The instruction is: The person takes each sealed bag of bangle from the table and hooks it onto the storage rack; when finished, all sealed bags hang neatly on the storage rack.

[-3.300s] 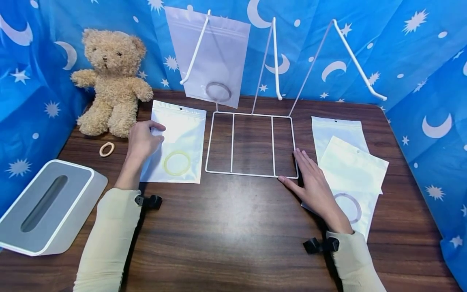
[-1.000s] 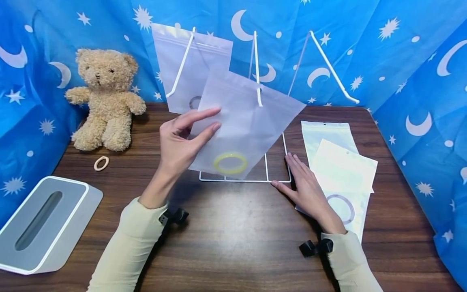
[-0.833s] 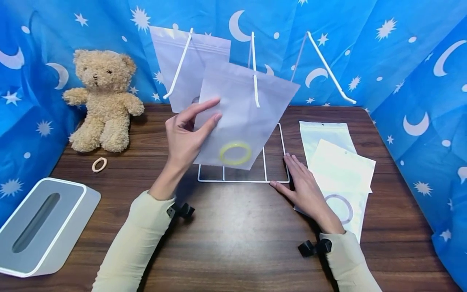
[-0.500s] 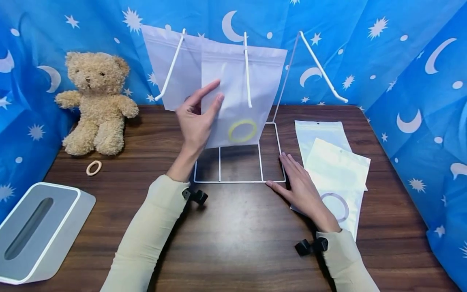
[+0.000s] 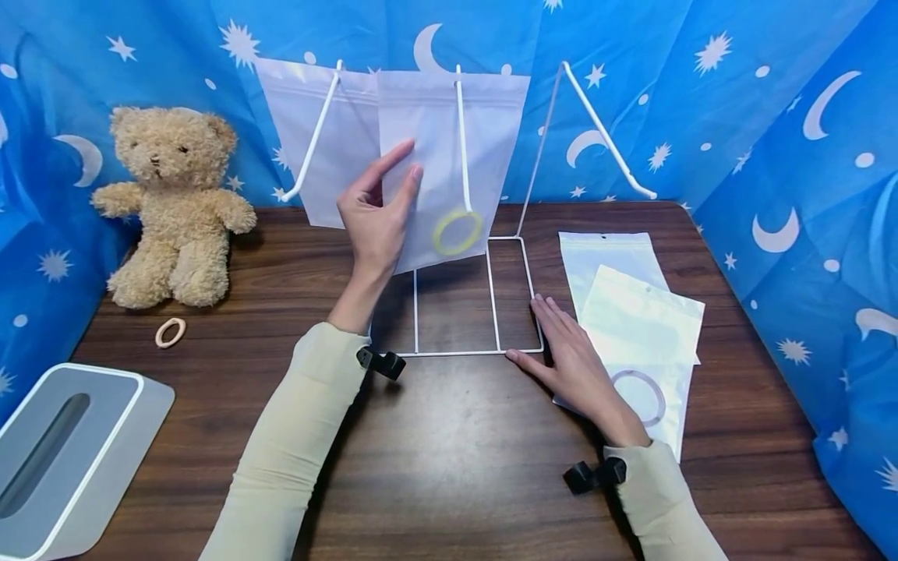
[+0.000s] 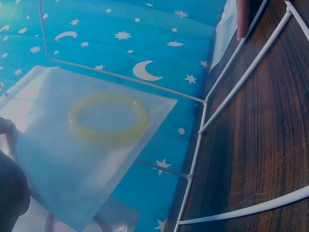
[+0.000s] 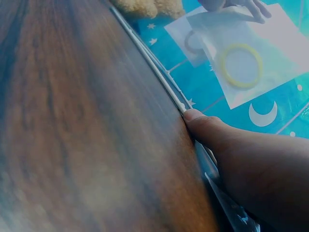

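My left hand pinches the left edge of a white zip bag between thumb and fingers. A yellow ring shows through the bag's lower part, also in the left wrist view. The white wire rack's middle prong passes through the bag's top hole, and the bag hangs near the prong's back end. My right hand rests at the rack base's front right corner, fingers extended along the side rod. In the right wrist view its thumb touches the front rod.
Another zip bag hangs on the left prong; the right prong is bare. Several flat bags overlap at right, one showing a purplish ring. A teddy bear, small beige ring and tissue box stand left.
My left hand has lifted the yellow-ring bag off the table, carried it right and up, and brought it onto the middle prong, now straighter and farther back. My right hand stays on the rack.
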Tool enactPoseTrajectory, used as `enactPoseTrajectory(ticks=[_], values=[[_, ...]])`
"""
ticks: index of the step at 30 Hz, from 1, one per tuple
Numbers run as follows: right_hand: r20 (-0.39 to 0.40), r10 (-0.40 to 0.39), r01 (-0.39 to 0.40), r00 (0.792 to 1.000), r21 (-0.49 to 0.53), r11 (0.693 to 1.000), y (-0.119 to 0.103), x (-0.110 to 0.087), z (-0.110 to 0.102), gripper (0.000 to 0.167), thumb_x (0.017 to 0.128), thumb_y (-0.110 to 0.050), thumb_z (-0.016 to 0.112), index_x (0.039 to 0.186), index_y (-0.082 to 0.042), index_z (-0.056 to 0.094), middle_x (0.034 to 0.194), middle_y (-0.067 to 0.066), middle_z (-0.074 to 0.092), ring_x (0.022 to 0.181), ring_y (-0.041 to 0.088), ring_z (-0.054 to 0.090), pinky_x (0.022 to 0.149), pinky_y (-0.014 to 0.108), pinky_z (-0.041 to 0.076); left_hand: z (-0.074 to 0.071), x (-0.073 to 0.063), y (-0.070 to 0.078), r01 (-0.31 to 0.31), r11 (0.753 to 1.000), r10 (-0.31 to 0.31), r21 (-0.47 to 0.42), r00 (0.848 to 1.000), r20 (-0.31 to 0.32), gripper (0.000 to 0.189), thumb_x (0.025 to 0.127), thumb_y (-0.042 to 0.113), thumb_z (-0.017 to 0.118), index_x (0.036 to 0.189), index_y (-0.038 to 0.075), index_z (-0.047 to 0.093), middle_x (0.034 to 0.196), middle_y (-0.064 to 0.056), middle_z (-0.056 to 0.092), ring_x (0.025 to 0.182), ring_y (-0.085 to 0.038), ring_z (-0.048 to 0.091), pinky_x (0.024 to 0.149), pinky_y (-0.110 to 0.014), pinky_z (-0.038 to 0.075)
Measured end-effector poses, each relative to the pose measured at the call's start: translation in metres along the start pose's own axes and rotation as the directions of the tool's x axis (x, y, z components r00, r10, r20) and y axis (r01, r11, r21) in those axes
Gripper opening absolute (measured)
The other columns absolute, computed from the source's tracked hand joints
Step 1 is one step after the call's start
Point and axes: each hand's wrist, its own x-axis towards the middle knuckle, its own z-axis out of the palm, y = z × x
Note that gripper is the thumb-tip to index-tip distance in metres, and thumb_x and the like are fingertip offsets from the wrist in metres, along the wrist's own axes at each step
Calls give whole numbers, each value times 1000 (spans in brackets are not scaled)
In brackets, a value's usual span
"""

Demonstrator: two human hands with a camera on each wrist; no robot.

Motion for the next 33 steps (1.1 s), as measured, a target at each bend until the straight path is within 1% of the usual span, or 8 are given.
enactPoseTrajectory(ticks=[13,17,21,24,26,27,30,33], values=[[10,-5,5,1000,-6,1000,-4,4,3,91,88,-58,64,154,-6,29,157,13,30,145,29,22,112,53,22,-21,-1,-4,-50,996,45,67,996,73,27,82,-19,66,109,-17,65,108,-27,68,108,-34,63,96,-44,47],[24,17,-17,1000,-2,1000,-4,4,4,92,88,-60,62,155,-8,27,158,12,29,146,29,21,112,53,22,-36,-10,0,-18,968,-10,250,994,111,28,82,-12,71,110,-10,69,111,-19,69,108,-25,62,85,-36,52],[31,31,-31,999,-2,1000,-3,3,4,93,88,-61,62,155,-9,26,158,11,29,146,28,21,112,54,22,-60,-23,11,17,919,-86,393,984,158,36,82,-8,74,117,-5,68,122,-18,64,114,-25,58,85,-50,49],[38,36,-36,999,-6,999,-2,3,4,93,88,-61,61,156,-9,26,158,11,28,146,28,20,112,54,22,-83,-35,18,101,887,-202,450,962,182,43,82,-7,75,123,-2,65,124,-17,60,114,-29,56,87,-53,48],[38,37,-37,999,-6,999,-2,2,4,93,88,-61,61,156,-9,26,158,11,28,146,28,20,112,54,22,-97,-45,23,177,848,-313,500,928,202,47,81,-6,75,126,-1,62,123,-15,60,112,-31,56,89,-51,49],[34,35,-35,999,-6,999,-2,2,3,93,88,-61,62,155,-9,26,158,11,28,146,28,20,112,53,21,-103,-50,25,220,820,-380,529,900,215,48,82,-5,76,127,0,61,122,-15,60,112,-32,57,91,-50,49],[24,25,-25,999,-5,1000,-1,2,2,92,88,-60,63,155,-8,27,158,11,29,146,28,20,113,53,21,-118,-67,31,316,720,-568,618,779,264,53,83,2,77,132,0,55,128,-17,58,117,-34,55,95,-47,48],[19,15,-14,1000,-2,1000,-1,2,2,91,88,-58,63,155,-7,28,157,12,30,146,29,21,113,52,21,-123,-81,37,423,650,-696,632,664,273,58,85,3,76,135,-4,49,132,-24,54,122,-38,51,98,-49,46]])
